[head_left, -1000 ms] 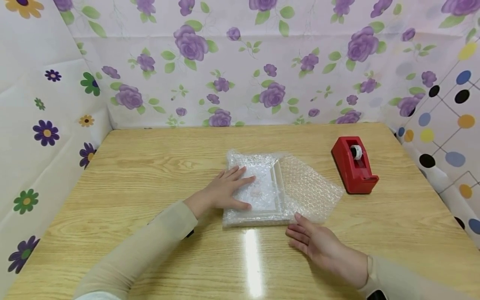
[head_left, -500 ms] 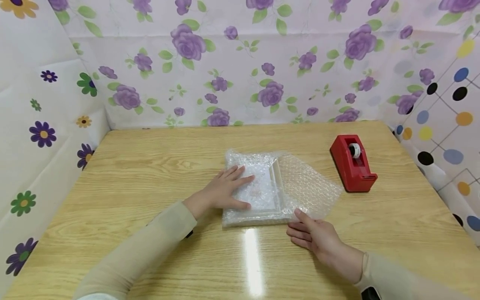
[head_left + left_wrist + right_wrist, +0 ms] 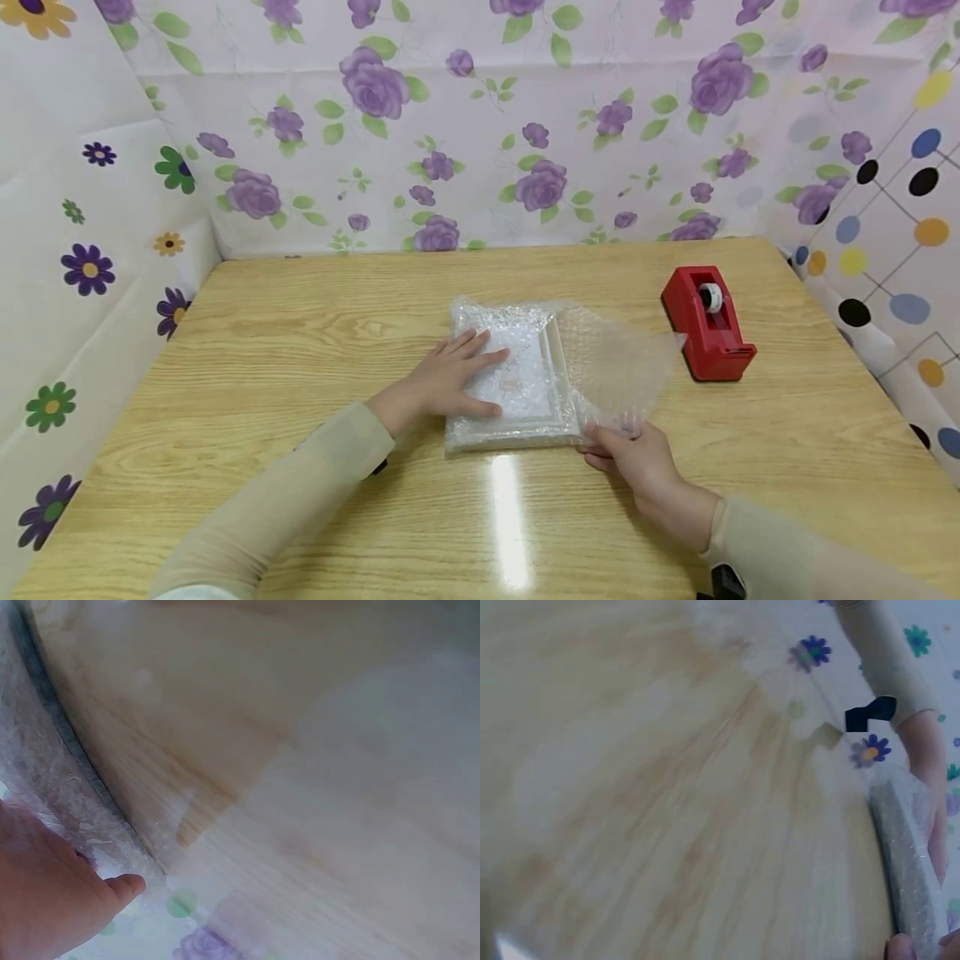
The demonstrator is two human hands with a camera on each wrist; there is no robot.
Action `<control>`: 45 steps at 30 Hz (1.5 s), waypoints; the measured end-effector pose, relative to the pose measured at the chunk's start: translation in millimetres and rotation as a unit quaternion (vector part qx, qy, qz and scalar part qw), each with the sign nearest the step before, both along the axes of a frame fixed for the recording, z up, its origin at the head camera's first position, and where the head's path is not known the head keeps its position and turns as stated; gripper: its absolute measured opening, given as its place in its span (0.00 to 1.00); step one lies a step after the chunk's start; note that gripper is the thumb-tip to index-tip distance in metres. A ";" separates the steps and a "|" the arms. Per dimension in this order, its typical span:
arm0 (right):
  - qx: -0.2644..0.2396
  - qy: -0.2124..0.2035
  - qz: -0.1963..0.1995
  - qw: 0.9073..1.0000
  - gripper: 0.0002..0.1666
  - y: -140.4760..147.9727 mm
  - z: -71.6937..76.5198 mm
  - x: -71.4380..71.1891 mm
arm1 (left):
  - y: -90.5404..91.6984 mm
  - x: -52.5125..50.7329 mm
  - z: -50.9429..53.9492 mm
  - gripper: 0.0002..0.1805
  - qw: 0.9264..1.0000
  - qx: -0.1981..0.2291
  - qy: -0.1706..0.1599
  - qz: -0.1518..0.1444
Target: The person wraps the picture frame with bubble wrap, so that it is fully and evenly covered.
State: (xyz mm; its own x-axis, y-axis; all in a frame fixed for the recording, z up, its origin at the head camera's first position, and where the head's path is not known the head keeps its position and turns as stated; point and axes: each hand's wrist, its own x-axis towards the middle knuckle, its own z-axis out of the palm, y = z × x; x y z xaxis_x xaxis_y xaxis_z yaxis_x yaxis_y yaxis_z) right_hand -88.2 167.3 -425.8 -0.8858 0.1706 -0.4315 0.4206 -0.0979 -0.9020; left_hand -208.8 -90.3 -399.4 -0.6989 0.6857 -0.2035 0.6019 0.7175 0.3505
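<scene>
A pale picture frame (image 3: 552,350) lies flat on the table, with bubble wrap (image 3: 495,315) over most of its face. Spread fingers of my left hand (image 3: 448,379) rest on the wrapped left part. A loose flap of bubble wrap (image 3: 618,358) extends past the frame's right side, its outer corner slightly raised. At the near right corner, my right hand (image 3: 651,467) pinches the near edge of this flap between thumb and fingers. In the right wrist view the wrapped bundle (image 3: 907,855) shows at the right edge, fingertips at its lower end.
A red tape dispenser (image 3: 705,325) with a roll of tape (image 3: 711,298) stands to the right of the flap, whose corner comes close to it. The wooden table (image 3: 315,325) is bordered by a flowered cloth (image 3: 465,125) at the back and patterned cloths at both sides.
My right hand has closed its fingers on the flap's near edge, and the flap's outer corner has lifted towards the tape dispenser. My left hand has stayed put.
</scene>
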 end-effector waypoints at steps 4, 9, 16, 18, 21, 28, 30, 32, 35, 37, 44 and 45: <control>0.034 0.026 0.007 0.999 0.08 -1.2 -1.0 -1.5 | 0.6 -0.6 -1.4 0.47 1.000 0.002 0.003 -0.003; 0.054 0.033 0.023 0.998 0.11 -1.9 0.4 -3.7 | -0.4 -0.5 -1.4 0.47 1.000 0.003 0.001 0.002; 0.213 0.087 0.066 0.971 0.14 2.0 0.2 -4.6 | 1.3 -0.5 -2.0 0.47 1.000 -0.004 0.002 0.001; 0.246 0.120 0.083 0.958 0.10 3.7 -0.6 -5.2 | 1.8 -0.5 -2.4 0.48 1.000 -0.007 0.003 0.002; 0.265 0.168 0.112 0.943 0.17 6.2 -1.5 -6.5 | 2.5 -0.6 -2.7 0.48 1.000 -0.008 0.006 0.001; 0.308 0.263 0.183 0.896 0.26 11.1 1.8 -9.9 | 2.4 -1.4 -2.6 0.48 1.000 -0.014 0.009 -0.005; 0.327 0.291 0.207 0.875 0.25 12.4 3.5 -11.5 | 2.3 -1.9 -2.5 0.48 1.000 -0.016 0.011 -0.007; 0.347 0.321 0.231 0.851 0.23 14.1 5.1 -13.7 | 2.5 -2.5 -2.4 0.48 1.000 -0.018 0.013 -0.008; 0.371 0.355 0.261 0.818 0.25 16.8 5.6 -17.4 | 2.7 -3.0 -2.3 0.48 1.000 -0.018 0.016 -0.008; 0.380 0.368 0.279 0.802 0.29 18.6 5.5 -19.3 | 2.8 -3.0 -2.5 0.48 1.000 -0.019 0.016 -0.009; 0.371 0.364 0.360 0.775 0.12 27.2 9.1 -20.9 | 2.9 -3.1 -3.6 0.48 0.999 -0.022 0.023 -0.017; 0.360 0.359 0.376 0.774 0.13 30.2 9.8 -20.7 | 3.0 -3.2 -3.7 0.48 0.999 -0.022 0.024 -0.018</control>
